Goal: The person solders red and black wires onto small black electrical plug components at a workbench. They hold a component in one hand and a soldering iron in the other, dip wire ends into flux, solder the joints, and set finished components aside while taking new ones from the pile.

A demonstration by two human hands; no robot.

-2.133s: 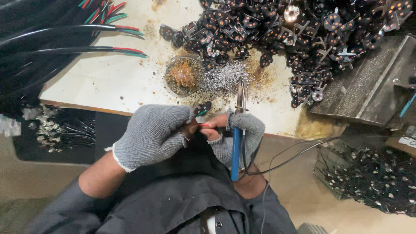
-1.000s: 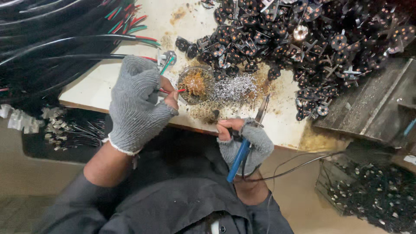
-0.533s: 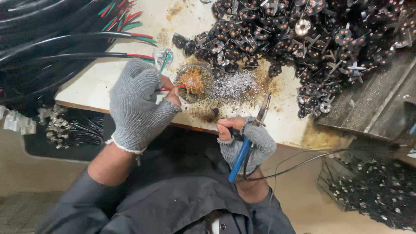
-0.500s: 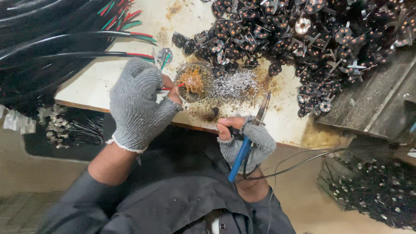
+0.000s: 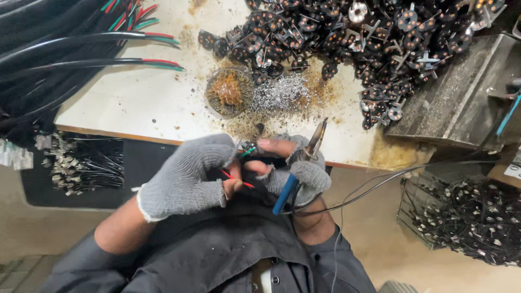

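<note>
Iron (image 5: 304, 163) in right hand (image 5: 296, 173) points up-right, tip toward table (image 5: 135, 103).

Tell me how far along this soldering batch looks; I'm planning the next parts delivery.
Looks done: a crate of wired black parts sits at the right. In hand: the left hand pinches thin red and green wires beside the right hand, which holds a blue-handled soldering iron. Left: a big heap of black round parts and bundled black cables on the bench. Likely much remains.

Grey knit gloves (image 5: 184, 176), a blue-handled soldering iron (image 5: 286, 192), black cables (image 5: 59, 51) with red and seemingly green cores.
</note>
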